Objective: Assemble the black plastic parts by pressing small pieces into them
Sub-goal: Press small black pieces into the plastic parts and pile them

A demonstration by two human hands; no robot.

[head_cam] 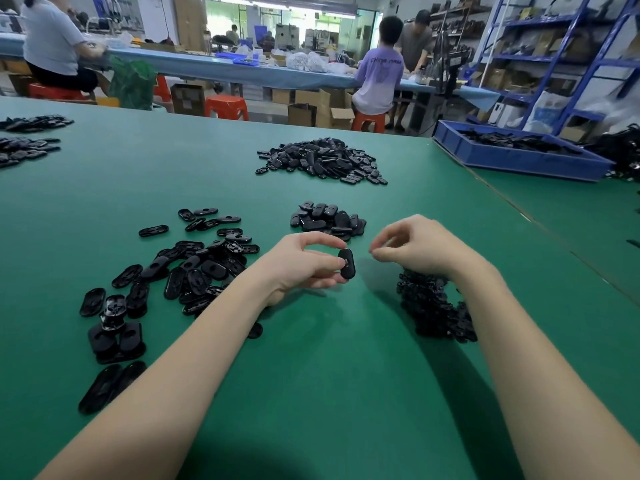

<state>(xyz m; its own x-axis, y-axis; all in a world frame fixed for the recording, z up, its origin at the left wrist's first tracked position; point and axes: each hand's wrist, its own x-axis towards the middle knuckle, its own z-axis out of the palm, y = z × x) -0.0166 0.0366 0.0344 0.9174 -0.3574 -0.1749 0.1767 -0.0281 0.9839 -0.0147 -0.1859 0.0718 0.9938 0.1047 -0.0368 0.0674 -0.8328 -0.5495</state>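
Green work table (311, 393): near middle lying bare; right edge running beside a blue bin (519, 159). Loose black shells (194, 268) spreading at our left, small black pieces (433, 306) heaping under our right wrist. Our left hand (298, 268) is pinching one oval black part (346, 264) upright, above the table. Our right hand (415, 245), just beside it, is curling fingertips together; contents untellable.

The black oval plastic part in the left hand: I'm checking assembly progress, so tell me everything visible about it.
The black oval plastic part is a small, smooth, glossy piece with rounded ends. It stands roughly upright, held above the green table mat, pinched by the left hand, whose thumb presses its face. A small pale spot shows beside the thumb tip. The right hand hovers close by without touching it.
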